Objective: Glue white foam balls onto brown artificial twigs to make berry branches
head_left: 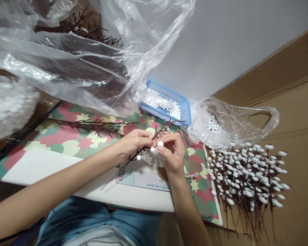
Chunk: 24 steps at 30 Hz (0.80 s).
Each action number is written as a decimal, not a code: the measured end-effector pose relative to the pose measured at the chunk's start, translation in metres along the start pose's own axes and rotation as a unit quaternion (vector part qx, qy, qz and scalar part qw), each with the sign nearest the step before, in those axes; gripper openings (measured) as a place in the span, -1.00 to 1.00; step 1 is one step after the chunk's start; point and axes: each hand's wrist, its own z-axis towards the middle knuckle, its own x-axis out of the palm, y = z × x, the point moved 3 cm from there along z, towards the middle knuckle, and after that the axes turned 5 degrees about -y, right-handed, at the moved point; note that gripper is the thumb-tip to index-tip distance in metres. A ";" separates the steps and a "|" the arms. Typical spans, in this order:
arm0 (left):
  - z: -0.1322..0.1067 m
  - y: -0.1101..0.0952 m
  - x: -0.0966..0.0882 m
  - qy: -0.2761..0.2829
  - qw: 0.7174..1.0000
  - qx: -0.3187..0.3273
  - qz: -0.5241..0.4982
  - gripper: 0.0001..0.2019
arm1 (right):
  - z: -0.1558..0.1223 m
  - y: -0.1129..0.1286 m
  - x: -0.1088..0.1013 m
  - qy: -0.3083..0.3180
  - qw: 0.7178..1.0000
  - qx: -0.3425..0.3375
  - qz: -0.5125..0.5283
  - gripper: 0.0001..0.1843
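My left hand (pixel 138 141) is closed on a dark brown artificial twig (pixel 133 156), which runs from the lower left up to the right. A few white balls sit on its side shoots, one white ball (pixel 138 157) below my left hand. My right hand (pixel 172 150) pinches another white ball (pixel 160 144) between thumb and finger, right beside the twig. Whether that ball touches a shoot I cannot tell. Beneath both hands lies a pale board printed "DIY HOT MELT GLUE GUN" (pixel 156 186), with a brown glue patch (pixel 162 173) on it.
Bare twigs (pixel 100 125) lie at the left on the patterned cloth (pixel 66 145). A blue basket (pixel 186 106) of white balls stands behind my hands. Finished white-ball stems (pixel 248 174) are bunched at the right, near a clear bag (pixel 233 119). Large plastic sheeting (pixel 92 78) hangs at upper left.
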 end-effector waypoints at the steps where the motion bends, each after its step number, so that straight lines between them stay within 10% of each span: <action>1: 0.000 0.000 0.000 0.000 1.000 0.000 0.000 -0.83 | 0.000 0.000 0.000 0.002 1.000 -0.002 -0.005 -0.85; 12: 0.001 -0.001 0.001 0.012 1.000 0.003 -0.003 -0.81 | 0.000 0.006 -0.001 -0.005 0.998 -0.009 -0.066 -0.91; 24: -0.002 -0.017 -0.005 -0.034 0.985 0.162 0.037 -0.95 | 0.002 0.007 -0.004 -0.016 0.999 -0.018 -0.028 -0.87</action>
